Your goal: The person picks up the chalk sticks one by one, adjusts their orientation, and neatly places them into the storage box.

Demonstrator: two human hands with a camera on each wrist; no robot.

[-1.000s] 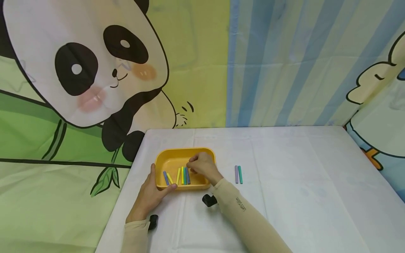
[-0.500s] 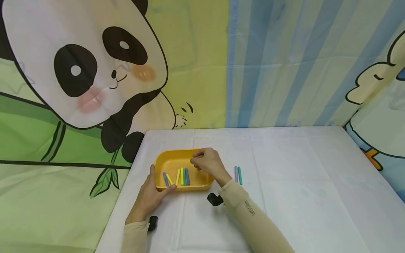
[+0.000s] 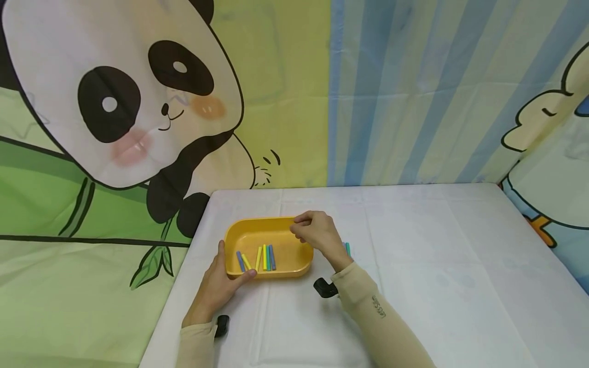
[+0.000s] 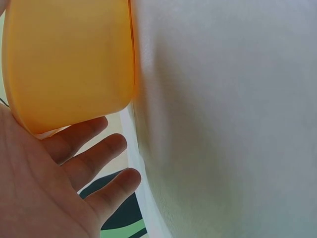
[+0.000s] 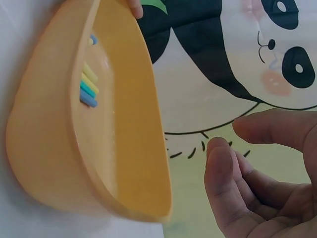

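Observation:
A yellow plastic tray [image 3: 294,258] stands on the white table, with several thin chalk-like sticks [image 3: 264,257] in blue, yellow and teal lying along its near side. My left hand [image 3: 216,289] holds the tray's left end, thumb on the near rim and fingers along the outside. In the left wrist view, those fingers [image 4: 101,153] spread below the tray's corner. Over the tray's far right corner is my right hand [image 3: 317,232]. The right wrist view shows its thumb and fingers bent but apart, with nothing between them.
Right of the tray, a teal stick [image 3: 347,249] lies on the table, partly covered by the right wrist; a purple one beside it is nearly hidden. A panda-printed cloth [image 3: 152,102] hangs behind the white tabletop [image 3: 437,255].
My right hand has moved right and away from the sticks, from inside the tray to above its far right corner. The left hand and tray stay in place.

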